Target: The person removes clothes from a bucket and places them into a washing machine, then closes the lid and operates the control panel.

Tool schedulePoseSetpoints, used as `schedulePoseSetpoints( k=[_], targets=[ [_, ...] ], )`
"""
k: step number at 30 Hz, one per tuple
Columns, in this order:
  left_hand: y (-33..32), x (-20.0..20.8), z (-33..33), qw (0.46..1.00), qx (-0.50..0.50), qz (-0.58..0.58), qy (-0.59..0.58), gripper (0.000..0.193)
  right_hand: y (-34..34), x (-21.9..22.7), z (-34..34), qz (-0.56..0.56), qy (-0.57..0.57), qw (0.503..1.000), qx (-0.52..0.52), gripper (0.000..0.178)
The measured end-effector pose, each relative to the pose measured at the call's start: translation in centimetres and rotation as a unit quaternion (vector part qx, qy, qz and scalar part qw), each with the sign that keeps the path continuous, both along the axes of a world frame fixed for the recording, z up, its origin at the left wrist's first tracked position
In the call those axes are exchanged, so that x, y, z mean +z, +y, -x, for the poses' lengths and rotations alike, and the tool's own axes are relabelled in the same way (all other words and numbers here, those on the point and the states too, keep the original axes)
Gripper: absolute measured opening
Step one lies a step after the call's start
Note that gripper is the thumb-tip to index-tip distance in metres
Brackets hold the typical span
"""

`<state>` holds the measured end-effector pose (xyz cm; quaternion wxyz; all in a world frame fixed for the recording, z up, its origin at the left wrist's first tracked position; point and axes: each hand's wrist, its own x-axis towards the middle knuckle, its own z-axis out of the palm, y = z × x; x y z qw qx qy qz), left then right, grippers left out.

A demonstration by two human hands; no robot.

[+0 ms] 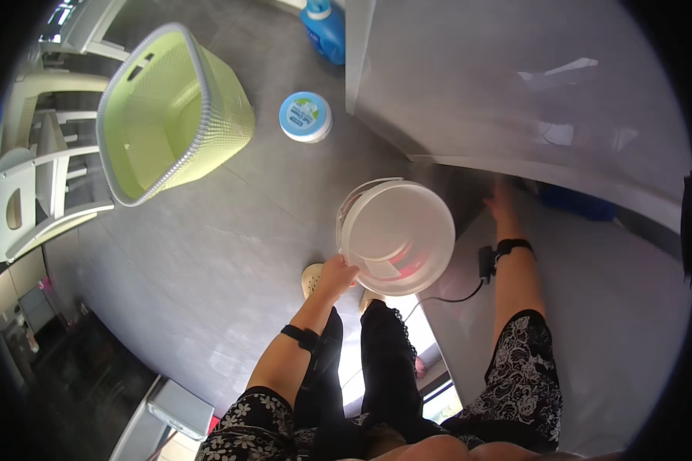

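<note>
My left hand (335, 278) is closed on the rim of a whitish translucent plastic bucket (423, 223), at its near left side. The bucket's mouth faces up toward me, and a red and white patch shows low on its wall. Its thin handle (349, 201) hangs over the left side. To the right, my right hand (502, 201) reaches into the shadow at the foot of a grey panel. Its thumb stands apart from the fingers, whose tips are hard to see in the dark. Nothing shows in this hand. Close by lies something blue (577, 201), partly hidden under the panel's edge.
A pale green perforated basket (227, 100) with a grey rim stands at the upper left. Near it on the floor are a round tub with a blue lid (306, 117) and a blue bottle (327, 34). White chairs (54, 169) line the left. The grey panel (477, 84) rises at the upper right.
</note>
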<state>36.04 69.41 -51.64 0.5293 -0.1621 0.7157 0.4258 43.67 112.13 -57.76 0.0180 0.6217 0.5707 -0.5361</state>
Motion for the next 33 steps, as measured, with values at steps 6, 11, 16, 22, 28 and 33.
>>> schedulePoseSetpoints(
  k=[6, 11, 16, 22, 28, 33],
  targets=[
    [0.7, 0.2, 0.8, 0.999, -0.007, -0.032, -0.022, 0.024, 4.0, -4.1, 2.6, 0.048, 0.163, 0.978, -0.121, 0.048],
    [-1.3, 0.9, -0.1, 0.997, -0.038, -0.065, -0.03, 0.027, 2.2, -1.5, 1.1, 0.124, 0.294, 0.914, -0.25, 0.046],
    [0.3, -1.2, 0.6, 0.997, -0.008, -0.077, -0.026, 0.035, 1.8, 2.6, 1.4, 0.193, 0.441, 0.856, -0.187, 0.05],
    [0.0, -1.5, -0.4, 0.999, -0.009, -0.045, -0.007, 0.062, -1.3, 11.1, 1.5, 0.004, 0.362, 0.86, -0.358, 0.043],
    [1.4, -3.6, -2.6, 0.99, 0.039, -0.136, -0.006, 0.091, -0.1, 10.5, -2.4, 0.06, 0.367, 0.886, -0.279, 0.044],
    [5.7, -1.3, -2.9, 0.97, 0.07, -0.21, -0.099, 0.095, -1.5, 9.1, -3.9, 0.041, 0.267, 0.906, -0.327, 0.044]
  ],
)
